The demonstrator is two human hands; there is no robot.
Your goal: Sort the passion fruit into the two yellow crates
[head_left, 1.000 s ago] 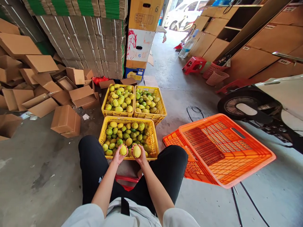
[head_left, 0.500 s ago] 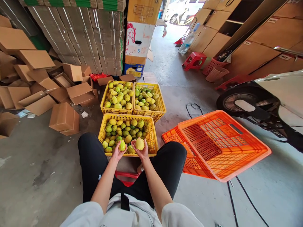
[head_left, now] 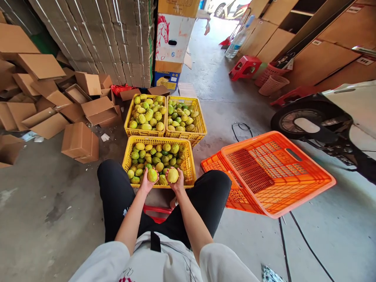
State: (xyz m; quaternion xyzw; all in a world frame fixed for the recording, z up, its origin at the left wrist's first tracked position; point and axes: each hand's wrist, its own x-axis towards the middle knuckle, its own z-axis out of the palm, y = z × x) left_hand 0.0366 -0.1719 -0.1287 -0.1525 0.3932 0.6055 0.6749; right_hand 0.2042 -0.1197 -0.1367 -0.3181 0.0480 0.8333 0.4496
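My left hand (head_left: 146,182) is closed around a yellow-green round fruit (head_left: 152,175), palm turned up. In my right hand (head_left: 178,181) sits a paler yellow fruit (head_left: 172,175), with the fingers curled about it. Both hands are over the near edge of a yellow plastic crate (head_left: 190,158) between my knees. Many loose fruits (head_left: 157,158), yellow to green, fill its bottom; I cannot tell their exact kind. Two more yellow crates, left (head_left: 128,124) and right (head_left: 202,127), stand just behind it, heaped with similar fruit.
Orange crates (head_left: 293,176) lie tilted to my right, beside a parked motorbike (head_left: 311,121). Cartons (head_left: 79,141) are piled on the left. Flattened cardboard (head_left: 96,43) is stacked behind. A red stool (head_left: 245,66) and a water bottle (head_left: 237,43) stand farther off.
The view has tilted slightly downward. Both hands still hold their fruits; the left one has turned, showing a yellower side.
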